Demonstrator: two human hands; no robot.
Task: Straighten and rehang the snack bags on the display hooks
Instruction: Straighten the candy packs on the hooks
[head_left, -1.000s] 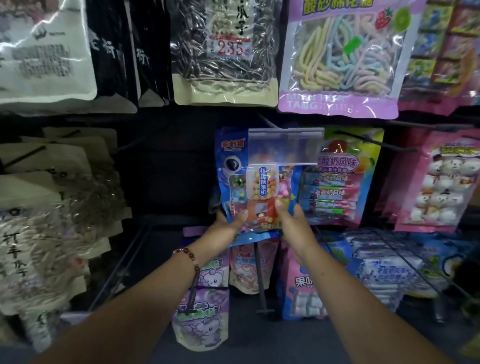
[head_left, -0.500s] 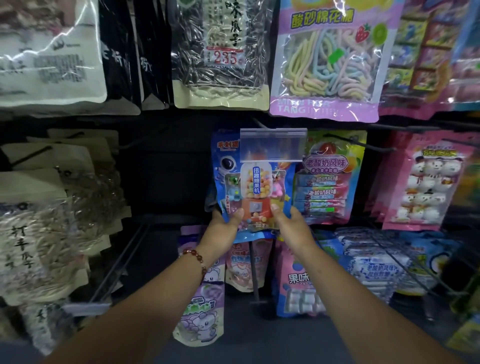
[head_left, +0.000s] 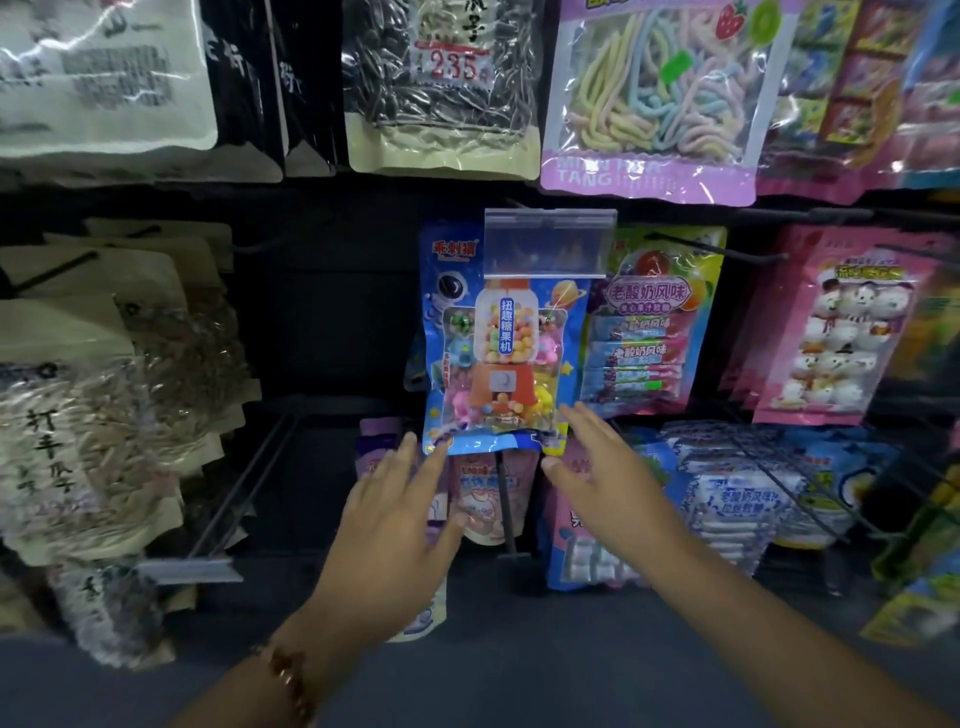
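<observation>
A blue snack bag with a gumball-machine picture (head_left: 506, 358) hangs upright on a display hook, its top behind a clear price-tag holder (head_left: 549, 241). My left hand (head_left: 395, 525) is below the bag's lower left corner, fingers straight and spread, holding nothing; one fingertip is close to the bag's bottom edge. My right hand (head_left: 605, 473) is just below the lower right corner, fingers also straight and apart from the bag.
Seed bags (head_left: 441, 83) and a pink candy bag (head_left: 654, 98) hang above. A yoghurt-candy bag (head_left: 644, 338) and pink marshmallow bag (head_left: 836, 332) hang to the right. Pale seed bags (head_left: 88, 395) fill the left. Bare hook prongs (head_left: 244, 478) jut out lower left.
Both hands gripped the blue bag's bottom corners before; now they have let go and drawn back a little with fingers spread. The bag stays hanging.
</observation>
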